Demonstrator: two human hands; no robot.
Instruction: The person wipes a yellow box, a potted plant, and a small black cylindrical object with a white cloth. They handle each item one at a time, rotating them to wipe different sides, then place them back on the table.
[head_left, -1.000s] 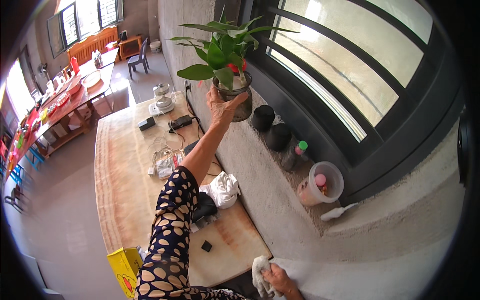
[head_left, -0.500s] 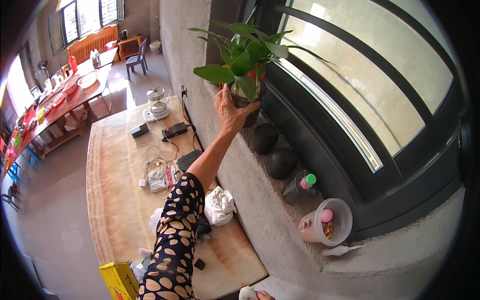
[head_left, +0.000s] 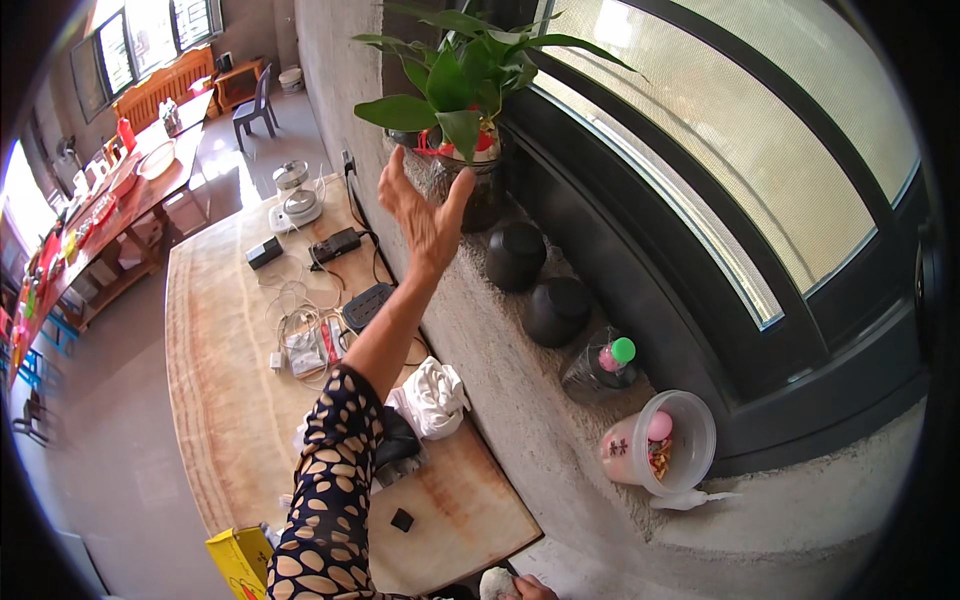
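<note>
A potted plant (head_left: 455,85) with broad green leaves stands on the concrete window ledge, in a dark see-through pot (head_left: 482,195) with red at its top. My left hand (head_left: 425,215) is just in front of the pot, thumb and fingers apart, holding nothing. At the lower edge my right hand (head_left: 533,588) shows only in part, closed on a whitish cloth (head_left: 497,583). Nearer along the ledge come two black rounded jars (head_left: 516,256), a clear bottle with a green cap (head_left: 598,365) and a clear plastic tub (head_left: 690,440) with a pink ball inside.
Below the ledge, a marbled table (head_left: 225,350) carries a power strip (head_left: 368,307), tangled cables, a small glass-topped appliance (head_left: 296,198), a white cloth bundle (head_left: 433,398) and a yellow box (head_left: 238,562). A dark-framed window (head_left: 700,200) backs the ledge. Farther left stands a long cluttered table (head_left: 130,215).
My left hand has let go of the plant's pot, its fingers now apart. The pot stays on the ledge. The whole view has shifted slightly.
</note>
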